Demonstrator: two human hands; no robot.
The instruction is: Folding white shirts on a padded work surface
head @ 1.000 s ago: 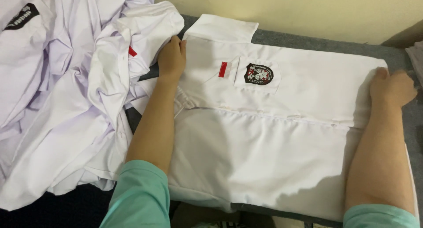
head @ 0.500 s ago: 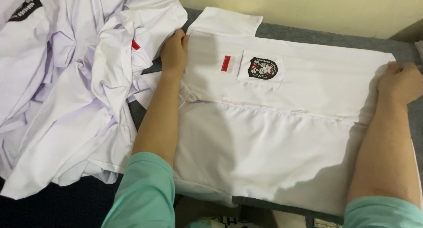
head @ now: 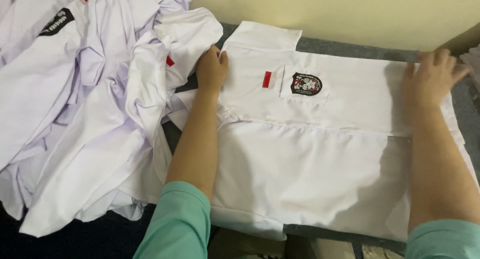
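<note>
Now the left hand (head: 212,69) lies flat, fingers released, on the white shirt (head: 310,154) at its left edge. Right hand (head: 434,74) rests open on its right edge; heaped shirts (head: 85,114) lie left of it.

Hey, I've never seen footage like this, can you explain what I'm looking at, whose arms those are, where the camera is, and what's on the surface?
The camera sits on a person's head and looks down, so the two arms with green sleeves are the person's own. A white shirt with a chest pocket, a dark round badge and a small red and white patch lies spread flat on a grey padded surface. The left hand presses on the shirt's shoulder end, beside the short sleeve. The right hand lies flat with spread fingers on the opposite edge. Neither hand grips anything. To the left lies a rumpled heap of white shirts.
</note>
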